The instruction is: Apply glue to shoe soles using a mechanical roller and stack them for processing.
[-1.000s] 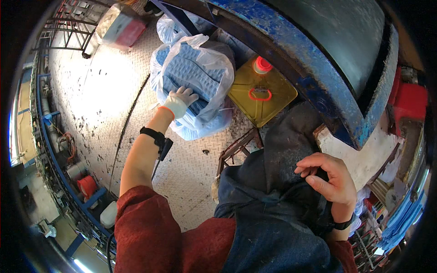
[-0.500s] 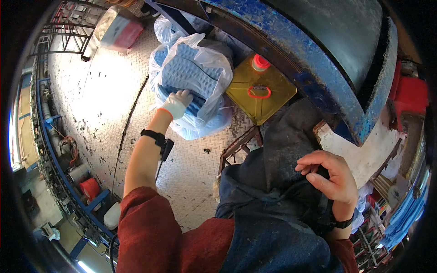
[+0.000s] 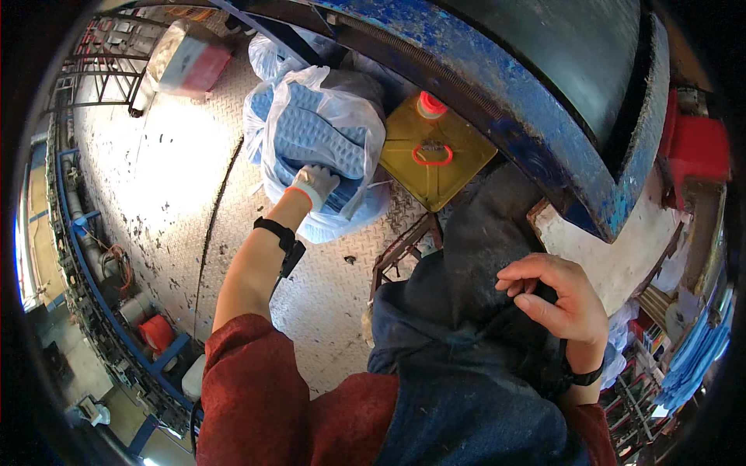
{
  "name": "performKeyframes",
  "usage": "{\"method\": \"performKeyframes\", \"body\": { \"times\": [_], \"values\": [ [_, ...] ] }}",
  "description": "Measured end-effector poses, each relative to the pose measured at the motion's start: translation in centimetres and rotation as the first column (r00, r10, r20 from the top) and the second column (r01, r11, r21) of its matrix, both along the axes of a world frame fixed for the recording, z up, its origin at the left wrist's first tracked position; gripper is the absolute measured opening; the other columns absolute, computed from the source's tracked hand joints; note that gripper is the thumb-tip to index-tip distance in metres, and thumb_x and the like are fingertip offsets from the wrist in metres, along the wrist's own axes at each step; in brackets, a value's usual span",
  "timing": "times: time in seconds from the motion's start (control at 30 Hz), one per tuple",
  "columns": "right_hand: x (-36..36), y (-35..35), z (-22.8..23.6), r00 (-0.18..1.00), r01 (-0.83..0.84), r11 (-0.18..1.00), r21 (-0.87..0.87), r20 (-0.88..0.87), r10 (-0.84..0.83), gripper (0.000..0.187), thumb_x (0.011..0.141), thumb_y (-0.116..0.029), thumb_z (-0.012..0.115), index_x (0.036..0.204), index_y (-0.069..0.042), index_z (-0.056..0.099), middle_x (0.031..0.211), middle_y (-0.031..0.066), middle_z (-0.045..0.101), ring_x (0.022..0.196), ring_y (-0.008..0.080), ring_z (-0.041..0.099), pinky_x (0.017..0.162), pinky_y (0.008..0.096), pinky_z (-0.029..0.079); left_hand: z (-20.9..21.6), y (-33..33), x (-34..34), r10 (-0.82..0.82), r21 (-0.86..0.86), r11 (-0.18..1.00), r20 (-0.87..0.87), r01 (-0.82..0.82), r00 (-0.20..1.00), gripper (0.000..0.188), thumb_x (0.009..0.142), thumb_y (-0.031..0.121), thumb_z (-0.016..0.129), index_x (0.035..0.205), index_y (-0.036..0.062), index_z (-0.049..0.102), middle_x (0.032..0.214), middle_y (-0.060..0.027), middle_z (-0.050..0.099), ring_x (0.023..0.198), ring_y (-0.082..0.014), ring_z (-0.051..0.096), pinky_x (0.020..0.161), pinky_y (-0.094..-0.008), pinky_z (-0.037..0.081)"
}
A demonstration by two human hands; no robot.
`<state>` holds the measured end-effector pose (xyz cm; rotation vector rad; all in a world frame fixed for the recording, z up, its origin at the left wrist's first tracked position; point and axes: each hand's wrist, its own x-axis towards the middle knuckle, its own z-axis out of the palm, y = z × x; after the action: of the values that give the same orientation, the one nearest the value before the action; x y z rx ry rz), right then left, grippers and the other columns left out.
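Observation:
A white plastic bag [image 3: 256, 128] full of blue textured shoe soles [image 3: 316, 136] stands on the floor ahead of me. My left hand [image 3: 317, 185], in a pale glove with an orange cuff, reaches into its near side. Its fingers are curled at the edge of a sole, the tips partly hidden. My bare right hand [image 3: 556, 299] hovers above my dark apron [image 3: 497, 233]; its fingers are loosely bent, the thumb stands apart, and it holds nothing.
Right of the bag stands a yellow metal can [image 3: 435, 175] with a red cap. A blue-painted machine frame [image 3: 536, 85] crosses above. A rusty metal frame [image 3: 400, 245] sits near my leg. A white-and-red container [image 3: 186, 62] is at far left.
My left hand has moved slightly right and nearer along the soles, and its fingers have curled more. The view has shifted a little. My right hand keeps its pose.

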<state>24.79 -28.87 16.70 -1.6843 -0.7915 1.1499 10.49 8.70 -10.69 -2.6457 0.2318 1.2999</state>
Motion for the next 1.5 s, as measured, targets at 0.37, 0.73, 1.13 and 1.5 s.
{"method": "performKeyframes", "body": {
  "times": [0.37, 0.73, 1.13, 1.5],
  "values": [
    [0.2, -0.5, -0.2, 0.999, 0.045, 0.999, -0.024, -0.007, -0.045, 0.028, 0.082, -0.009, 0.063, 0.109, -0.003, 0.061, 0.093, 0.0087, 0.065, 0.078, 0.0167, 0.062, 0.068, 0.0268, 0.048, 0.0, -1.0, 0.9, 0.201, -0.021, 0.978, -0.121, -0.205, 0.972, 0.097, 0.052, 0.026, 0.082, 0.136, 0.0156, 0.036, 0.135, -0.0154, 0.043, 0.125, -0.0309, 0.044, 0.098, -0.0456, 0.039],
    [0.4, -0.6, 0.0, 0.998, 0.059, 0.998, -0.022, -0.004, -0.059, 0.027, 0.083, -0.009, 0.063, 0.110, -0.004, 0.061, 0.094, 0.0084, 0.065, 0.079, 0.0154, 0.061, 0.068, 0.0263, 0.047, 0.4, -1.0, 2.2, 0.195, -0.046, 0.974, -0.313, -0.220, 0.929, 0.096, 0.054, 0.026, 0.079, 0.138, 0.0144, 0.034, 0.131, -0.0195, 0.045, 0.122, -0.0348, 0.045, 0.098, -0.0415, 0.041],
    [0.0, -0.8, 0.2, 0.998, 0.066, 0.998, -0.020, -0.021, -0.066, 0.027, 0.084, -0.007, 0.061, 0.111, -0.003, 0.060, 0.095, 0.0074, 0.065, 0.080, 0.0141, 0.061, 0.070, 0.0259, 0.047, 2.0, 0.7, 0.3, 0.204, -0.146, 0.964, -0.133, -0.222, 0.970, 0.081, 0.050, 0.025, 0.075, 0.125, 0.0098, 0.048, 0.125, -0.0180, 0.051, 0.121, -0.0327, 0.046, 0.096, -0.0412, 0.043],
    [-0.2, -1.2, -0.4, 0.996, 0.080, 0.996, -0.035, -0.033, -0.081, 0.027, 0.086, -0.007, 0.060, 0.112, -0.003, 0.059, 0.095, 0.0070, 0.065, 0.081, 0.0134, 0.061, 0.070, 0.0255, 0.047, 6.3, 2.4, -1.8, 0.326, -0.246, 0.928, 0.178, -0.279, 0.928, 0.074, 0.063, 0.031, 0.066, 0.130, 0.0083, 0.046, 0.121, -0.0179, 0.057, 0.118, -0.0316, 0.050, 0.099, -0.0372, 0.039]
  ]
}}
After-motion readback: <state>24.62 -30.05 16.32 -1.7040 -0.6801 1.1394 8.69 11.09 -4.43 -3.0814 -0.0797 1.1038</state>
